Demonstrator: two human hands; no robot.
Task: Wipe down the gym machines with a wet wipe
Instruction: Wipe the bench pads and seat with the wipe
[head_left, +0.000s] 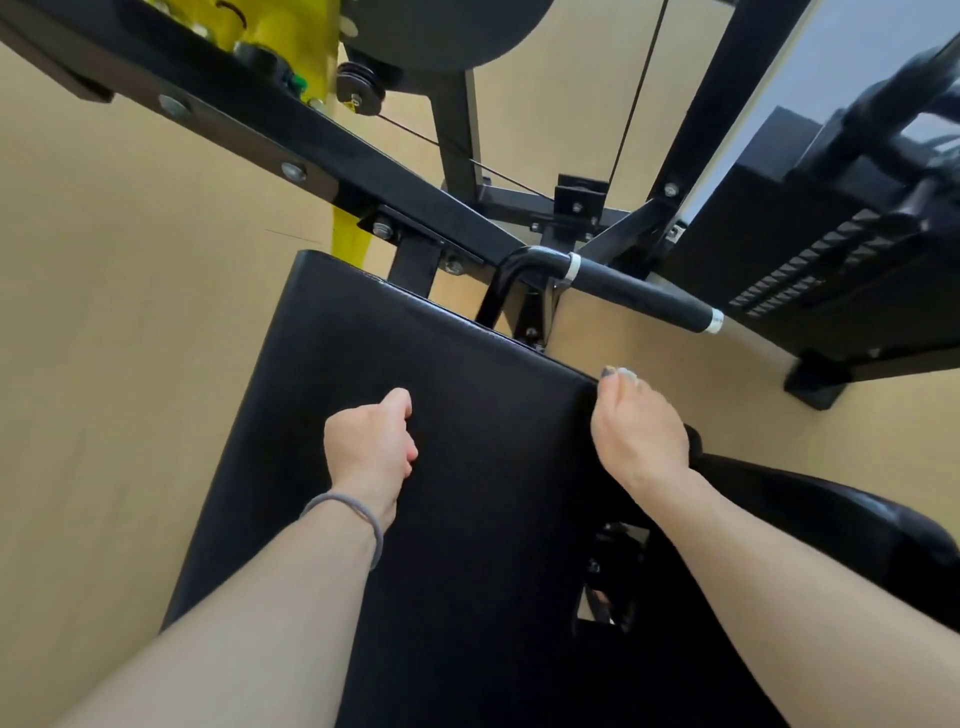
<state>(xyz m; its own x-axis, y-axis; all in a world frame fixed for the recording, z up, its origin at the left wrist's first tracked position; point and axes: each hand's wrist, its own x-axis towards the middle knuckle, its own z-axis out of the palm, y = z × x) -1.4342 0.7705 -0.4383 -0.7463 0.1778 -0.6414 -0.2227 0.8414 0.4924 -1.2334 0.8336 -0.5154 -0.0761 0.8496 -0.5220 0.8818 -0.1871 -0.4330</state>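
Both hands on black machine pad (467, 415), centre frame.
Left hand (371, 449) lower centre-left, grip clenched, contents unseen; wet wipe not discernible. Right hand (639, 431) at pad's right edge, grip curled over edge. Black handle bar (639, 293) upper right.

The pad (415, 395) is plain black with a faint sheen along its top edge. The frame (291, 135) behind it is black, with silver bolts (293, 170). A yellow post (347, 236) shows beside the frame. The handle (644, 299) has a matte black sleeve with a white ring at each end. The floor (119, 312) is a pale tan. The band (358, 514) on the left wrist is grey. The nails (618, 372) on the right hand are painted dark grey and pale.
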